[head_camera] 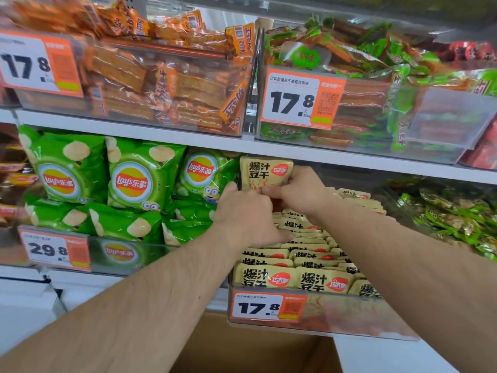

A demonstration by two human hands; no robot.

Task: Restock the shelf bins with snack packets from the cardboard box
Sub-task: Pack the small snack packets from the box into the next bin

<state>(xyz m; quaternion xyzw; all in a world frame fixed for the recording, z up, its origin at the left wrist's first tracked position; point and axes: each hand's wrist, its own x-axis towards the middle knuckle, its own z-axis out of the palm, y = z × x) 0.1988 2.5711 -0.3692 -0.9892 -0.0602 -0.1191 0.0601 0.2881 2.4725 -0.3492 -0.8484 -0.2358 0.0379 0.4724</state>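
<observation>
beige packet (pixel 265 173) upright, black lettering, red logo | right hand (pixel 295 188) pinches it | left hand (pixel 248 216) touches it

The flat beige foil snack packet (pixel 265 173) between the fingers (pixel 274 191) carries bold black characters, a red-orange badge and a reddish smear at its lower edge. Below the fingers, rows of matching beige packets (pixel 309 254) show the same black print and red badges. Left of the fingers, glossy green crisp bags (pixel 137 179) bear red-and-yellow round logos and pale crisp pictures. The orange-and-white price label (pixel 269 308) beneath has black numerals.
</observation>
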